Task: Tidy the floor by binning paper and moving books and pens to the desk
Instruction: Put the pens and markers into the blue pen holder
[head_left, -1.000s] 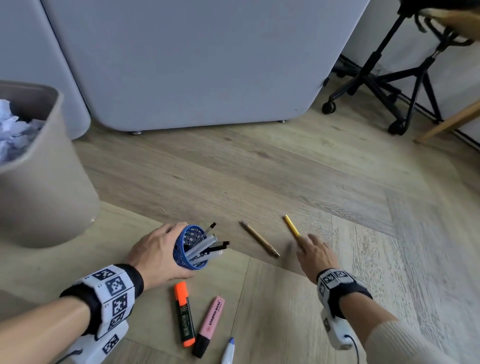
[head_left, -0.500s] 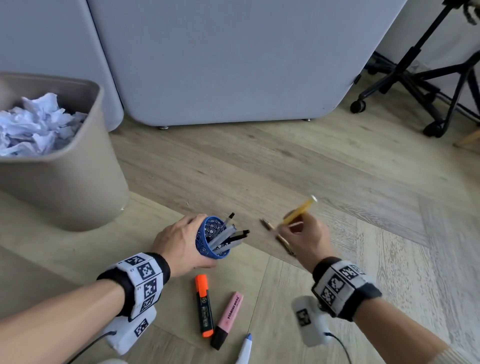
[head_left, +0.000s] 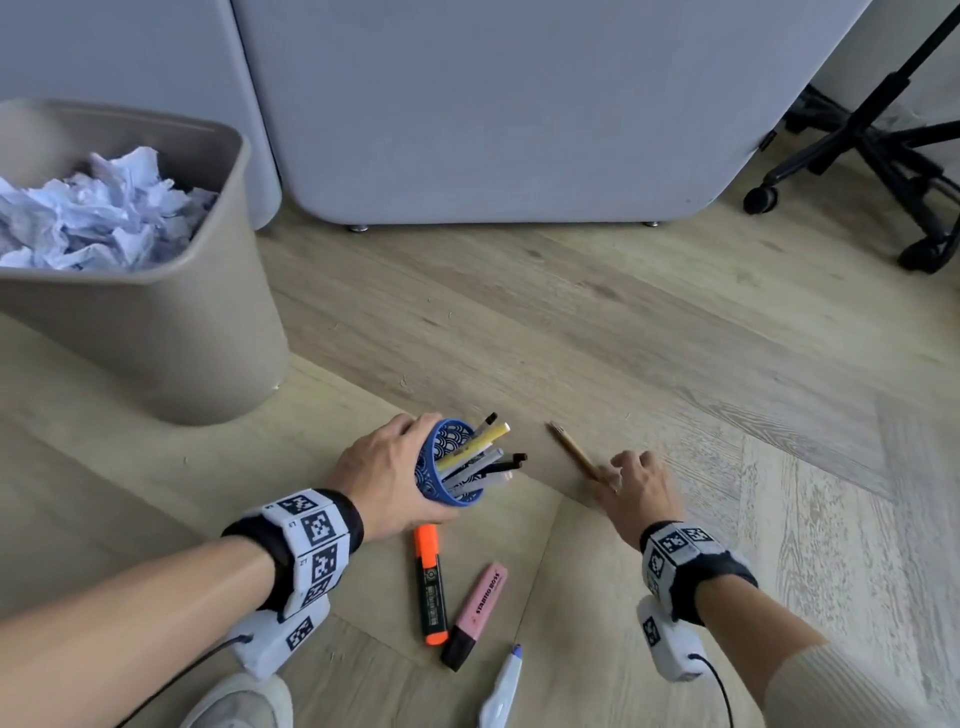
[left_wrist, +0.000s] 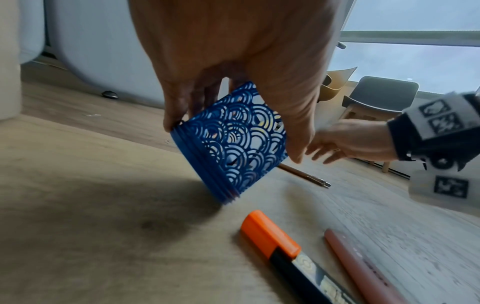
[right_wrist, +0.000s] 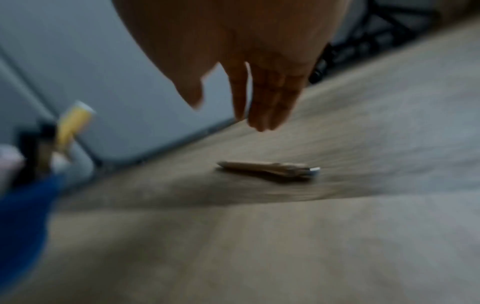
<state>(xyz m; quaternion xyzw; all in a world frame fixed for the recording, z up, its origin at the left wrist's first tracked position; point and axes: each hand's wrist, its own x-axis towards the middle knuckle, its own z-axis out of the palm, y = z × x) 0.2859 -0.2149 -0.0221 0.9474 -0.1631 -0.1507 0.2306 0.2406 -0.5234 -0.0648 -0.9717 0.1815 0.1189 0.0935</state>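
I see a blue pen holder (head_left: 445, 475) cut with a wave-scale pattern, a yellow pen (head_left: 475, 446) inside it, orange (head_left: 430, 584) and pink (head_left: 475, 616) highlighters, and a beige bin (head_left: 156, 332).

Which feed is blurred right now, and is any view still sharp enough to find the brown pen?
Right wrist view: heavy motion blur, brown pen only a smear below the right hand. Head view: sharp; the pen lies on the floor, right hand at its near end. Left wrist view: mostly clear, left hand holds the blue cup, which casts a dark shadow.
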